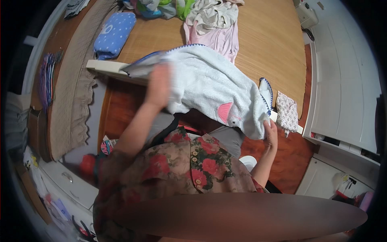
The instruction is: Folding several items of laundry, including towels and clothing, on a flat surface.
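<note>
A white terry cloth [205, 75] with blue stitched edging and a pink appliqué [225, 112] is spread in front of me. It lies over the edge of a surface with a tan mat, its near side hanging towards my lap. My right hand [270, 133] pinches the cloth's right end between thumb and fingers. Blurred by motion, my left hand [159, 83] is at the cloth's left part; whether its fingers grip the fabric is unclear. Beyond the cloth lie a pale pink garment [213, 42] and a crumpled off-white garment [214, 15], partly overlapping.
A blue polka-dot bundle [115, 34] sits at the far left of the tan mat [266, 39]. Green and white fabric [164, 7] is heaped at the back. A small floral-print cloth pouch [286, 112] rests at the right edge. White cabinets [344, 81] stand to the right.
</note>
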### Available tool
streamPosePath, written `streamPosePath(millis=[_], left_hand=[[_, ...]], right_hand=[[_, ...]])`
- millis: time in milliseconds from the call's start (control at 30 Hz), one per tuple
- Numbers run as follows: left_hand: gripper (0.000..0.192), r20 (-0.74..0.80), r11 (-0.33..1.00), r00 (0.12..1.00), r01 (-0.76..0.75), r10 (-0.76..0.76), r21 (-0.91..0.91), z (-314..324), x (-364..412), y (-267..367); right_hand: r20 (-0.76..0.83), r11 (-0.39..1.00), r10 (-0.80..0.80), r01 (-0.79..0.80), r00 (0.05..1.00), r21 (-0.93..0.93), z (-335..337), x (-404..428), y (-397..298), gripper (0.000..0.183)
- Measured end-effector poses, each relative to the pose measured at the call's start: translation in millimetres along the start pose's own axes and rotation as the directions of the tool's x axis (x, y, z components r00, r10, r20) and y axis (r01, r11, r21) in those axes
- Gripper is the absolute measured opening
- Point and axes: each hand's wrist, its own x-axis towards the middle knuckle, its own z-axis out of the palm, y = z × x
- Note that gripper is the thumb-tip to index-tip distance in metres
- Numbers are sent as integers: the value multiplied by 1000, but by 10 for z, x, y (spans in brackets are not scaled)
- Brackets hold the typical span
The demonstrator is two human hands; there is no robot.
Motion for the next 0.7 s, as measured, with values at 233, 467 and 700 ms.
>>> streamPosePath(millis=[233,467,700], left_hand=[[16,638,837,548,-275,541,-473,996,-619,1189],[20,740,909,578,-7,343,-416,1196,-841,1020],[30,543,878,740,-131,396,-461,1231,-781,906]], right_hand=[[109,985,-173,172,979,16,481,-46,180,41],[61,979,-122,110,991,171,635,-440,171,40],[47,936,-116,94,992,339,1237,-213,23,40]])
